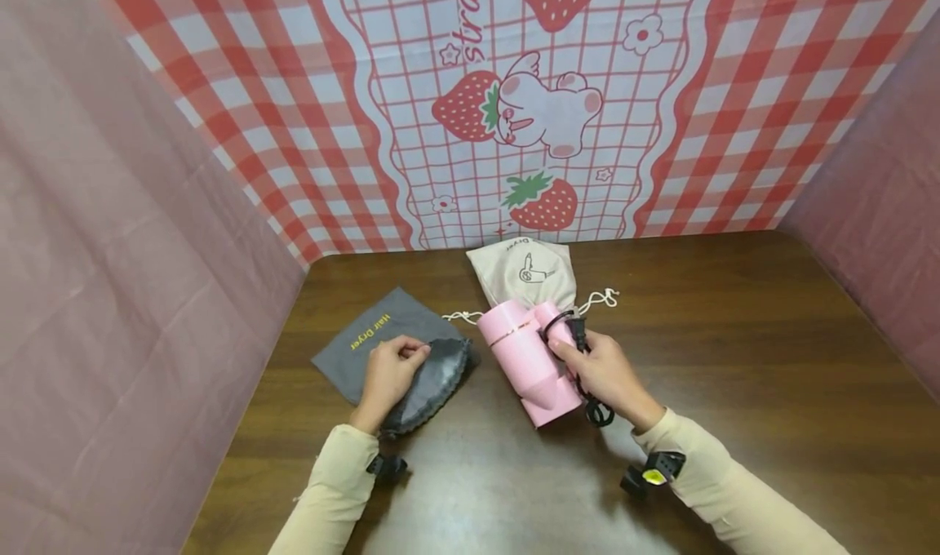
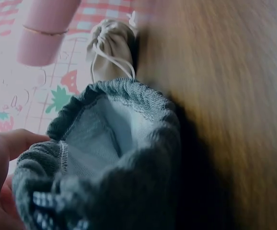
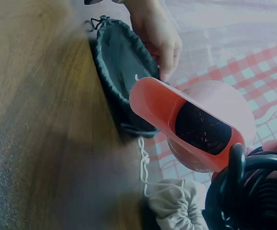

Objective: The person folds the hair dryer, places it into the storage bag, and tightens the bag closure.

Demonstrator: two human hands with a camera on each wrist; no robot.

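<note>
A grey drawstring pouch [image 1: 433, 384] with yellow "Hair Dryer" lettering lies on the table, its gathered mouth held wide. My left hand [image 1: 396, 369] pinches the upper rim of that mouth between thumb and fingers. The pouch's pale inside [image 2: 95, 134] shows in the left wrist view. My right hand [image 1: 605, 374] grips a pink hair dryer [image 1: 523, 359] by its folded handle, together with the coiled black cord [image 1: 600, 412]. In the right wrist view the dryer's flat nozzle [image 3: 153, 103] overlaps the pouch's far end.
Behind the dryer lies a cream drawstring bag [image 1: 525, 269] printed with a dryer drawing, its white cords [image 1: 598, 300] spread to both sides. The brown wooden table [image 1: 734, 335] meets a red-checked strawberry cloth [image 1: 382, 114] at the back. Pink drapes [image 1: 132, 253] hang at both sides.
</note>
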